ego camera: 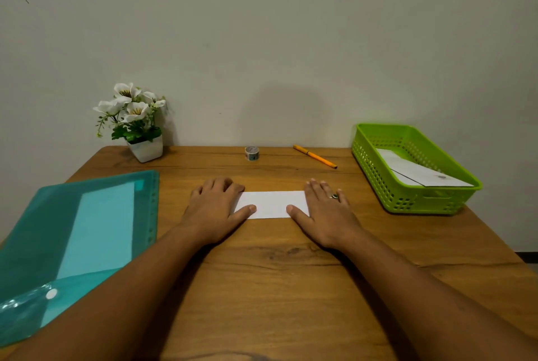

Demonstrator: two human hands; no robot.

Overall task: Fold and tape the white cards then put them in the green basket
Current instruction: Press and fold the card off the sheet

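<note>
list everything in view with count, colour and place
white card: one, white, table centre, under both hands
green basket: one, green, table's far right
folded card: at least one, white, inside the basket
tape roll: one, pale, far edge, centre
pen: one, orange, right of the tape roll
flower pot: one, white, far left corner
folder: one, teal, left edge
table: one, brown wood
left hand: one, pressing the card's left end
right hand: one, pressing the card's right end

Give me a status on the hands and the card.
Left hand and right hand pressing the card flat. Tape at the back, untouched. Nothing in the way.
</note>
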